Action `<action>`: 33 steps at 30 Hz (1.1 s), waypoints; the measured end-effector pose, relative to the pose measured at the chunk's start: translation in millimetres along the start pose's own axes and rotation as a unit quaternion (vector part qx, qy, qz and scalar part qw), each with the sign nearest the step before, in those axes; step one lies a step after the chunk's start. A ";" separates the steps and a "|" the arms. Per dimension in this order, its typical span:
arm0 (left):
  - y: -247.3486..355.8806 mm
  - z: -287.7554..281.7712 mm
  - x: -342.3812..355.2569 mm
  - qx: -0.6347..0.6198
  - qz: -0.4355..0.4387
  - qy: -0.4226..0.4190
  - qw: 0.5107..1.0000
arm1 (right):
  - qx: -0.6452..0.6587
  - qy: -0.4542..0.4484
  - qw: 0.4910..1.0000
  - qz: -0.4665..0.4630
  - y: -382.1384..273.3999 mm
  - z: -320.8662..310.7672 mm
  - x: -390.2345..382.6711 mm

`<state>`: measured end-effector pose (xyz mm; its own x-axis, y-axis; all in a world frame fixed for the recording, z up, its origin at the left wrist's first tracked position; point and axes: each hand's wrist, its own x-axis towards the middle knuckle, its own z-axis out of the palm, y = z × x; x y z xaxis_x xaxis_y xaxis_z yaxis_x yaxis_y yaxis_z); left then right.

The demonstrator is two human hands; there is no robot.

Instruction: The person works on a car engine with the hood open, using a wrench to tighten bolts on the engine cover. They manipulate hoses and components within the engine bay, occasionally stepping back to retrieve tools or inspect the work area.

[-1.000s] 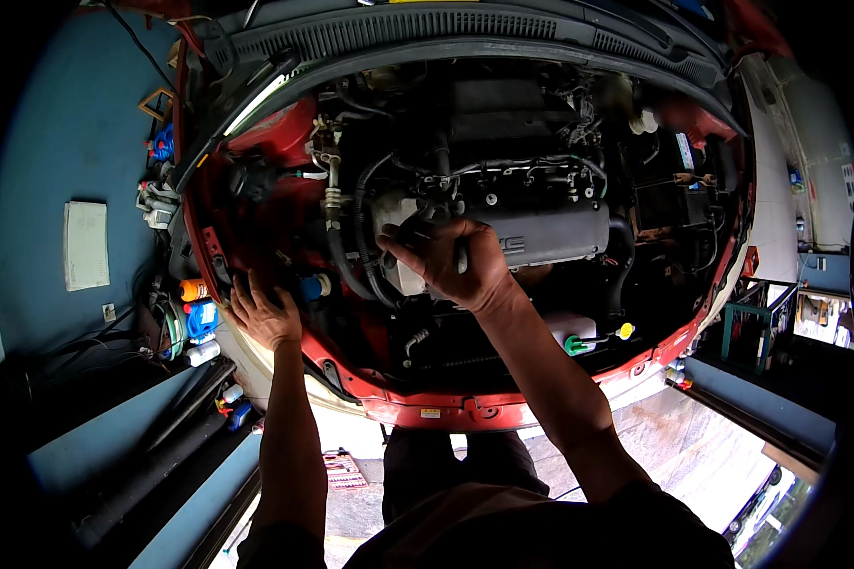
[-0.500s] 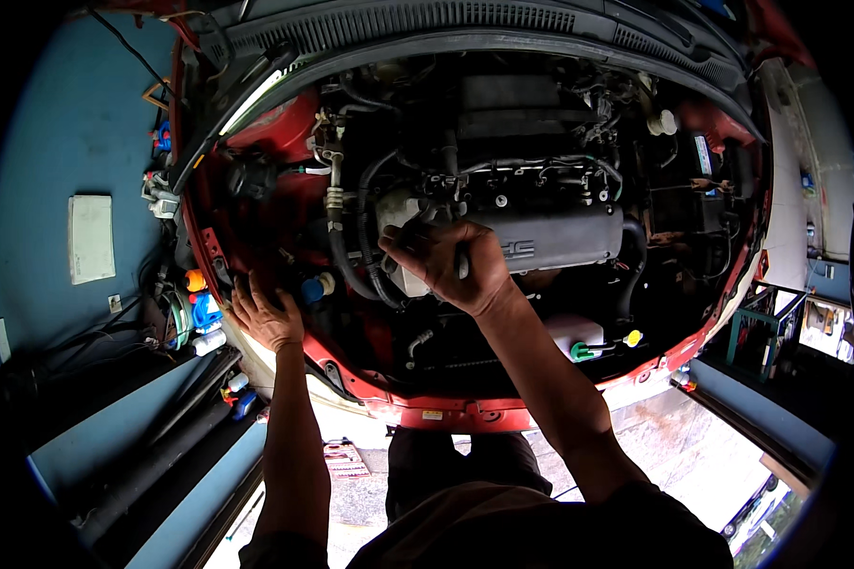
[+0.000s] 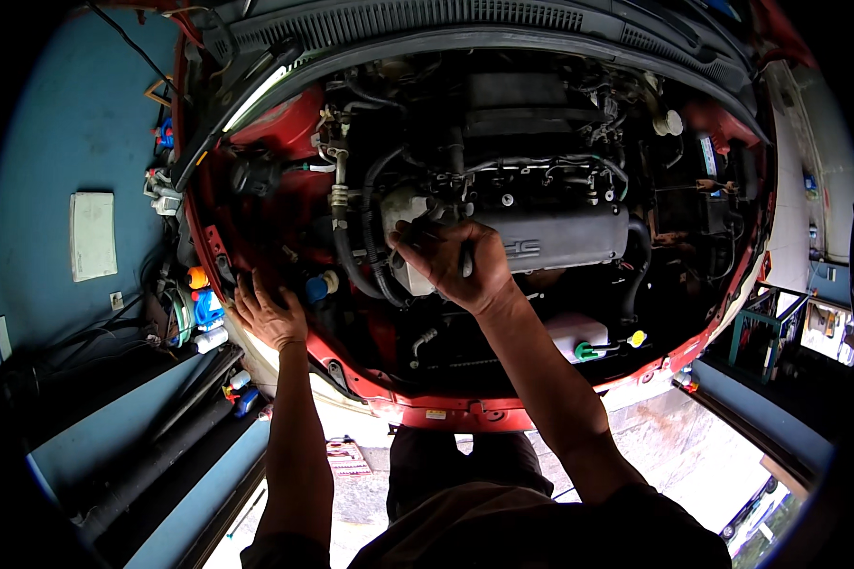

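Over the engine bay, my right hand (image 3: 449, 263) is closed at the left end of the dark engine cover (image 3: 565, 237), beside a pale grey metal part (image 3: 403, 209). A small grey piece shows between its curled fingers, too hidden to name. My left hand (image 3: 268, 311) lies with fingers spread on the red front-left body edge of the car, near a blue cap (image 3: 318, 288). Black hoses (image 3: 349, 266) run between the two hands. A white reservoir with a green cap (image 3: 584, 349) sits right of my right forearm.
A red front crossmember (image 3: 460, 414) runs before my legs. Bottles (image 3: 204, 311) and cables stand at the blue wall (image 3: 38, 218) on the left. A red tool case (image 3: 344, 455) lies on the floor. A green metal rack (image 3: 759, 337) stands at the right. The battery (image 3: 693, 228) is right of the engine.
The view has shifted slightly, so the car sits a little further right in the picture. Both hands keep much the same places and grip.
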<state>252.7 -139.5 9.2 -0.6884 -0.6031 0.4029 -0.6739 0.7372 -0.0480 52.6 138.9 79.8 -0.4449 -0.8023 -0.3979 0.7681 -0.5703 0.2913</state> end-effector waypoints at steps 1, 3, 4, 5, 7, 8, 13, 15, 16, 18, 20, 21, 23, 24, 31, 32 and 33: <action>-0.4 -0.6 -0.2 -0.001 0.001 0.000 1.000 | -0.007 -0.003 1.000 -0.005 1.0 0.6 -1.3; -1.1 -0.8 -0.3 -0.003 0.003 0.003 1.000 | -0.015 0.000 1.000 -0.013 2.3 -0.1 -1.8; -1.3 -0.5 0.2 -0.003 0.004 0.005 1.000 | -0.017 0.004 1.000 -0.016 2.1 -2.5 -0.2; -1.1 -0.3 0.7 -0.003 0.006 0.007 1.000 | -0.018 0.010 1.000 -0.019 2.1 -3.3 0.6; 1.0 -1.7 1.1 -0.004 0.006 0.012 1.000 | -0.018 0.000 1.000 -0.021 3.3 -3.2 -0.1; 1.8 -2.4 1.5 -0.003 0.006 0.015 1.000 | -0.019 -0.005 1.000 -0.022 4.0 -2.3 0.0; 0.7 -3.0 1.1 -0.001 0.011 0.015 1.000 | -0.031 0.007 0.999 -0.031 8.4 6.9 -0.1; 1.5 -3.4 2.1 -0.001 0.010 0.014 1.000 | -0.045 0.000 0.999 -0.028 7.8 5.2 0.3; 2.9 -4.4 2.2 -0.002 0.009 0.011 1.000 | -0.056 -0.009 0.998 -0.024 6.0 0.6 0.4; 2.2 -4.2 2.2 -0.002 0.007 0.009 1.000 | -0.068 -0.013 0.997 -0.020 6.1 0.3 1.3; 0.9 -1.7 1.6 -0.002 0.005 0.009 1.000 | -0.070 0.001 0.997 -0.023 6.3 3.2 1.4; 0.7 -1.9 1.2 -0.002 0.005 0.007 1.000 | -0.072 0.004 0.997 -0.024 6.6 4.2 1.4; 1.0 -3.8 1.0 -0.001 0.005 0.004 1.000 | -0.075 0.009 0.997 -0.026 7.3 5.6 1.5; 1.2 -3.6 1.1 -0.002 0.006 0.004 1.000 | -0.077 0.010 0.997 -0.028 6.5 4.7 1.4; 1.5 -2.4 0.6 0.006 0.004 0.000 1.000 | -0.049 0.016 0.998 -0.023 6.8 2.6 1.2; 1.3 -2.9 0.2 0.007 0.002 -0.002 1.000 | -0.048 0.013 0.999 -0.021 6.3 1.8 1.9; 0.9 -2.7 0.1 0.005 0.004 0.002 1.000 | -0.048 0.008 0.999 -0.022 5.3 1.9 2.3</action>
<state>252.8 -138.1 11.7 -0.6922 -0.5960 0.4069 -0.6716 0.7384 -0.0610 54.8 133.8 82.1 -0.4724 -0.7736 -0.4223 0.7890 -0.5848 0.1887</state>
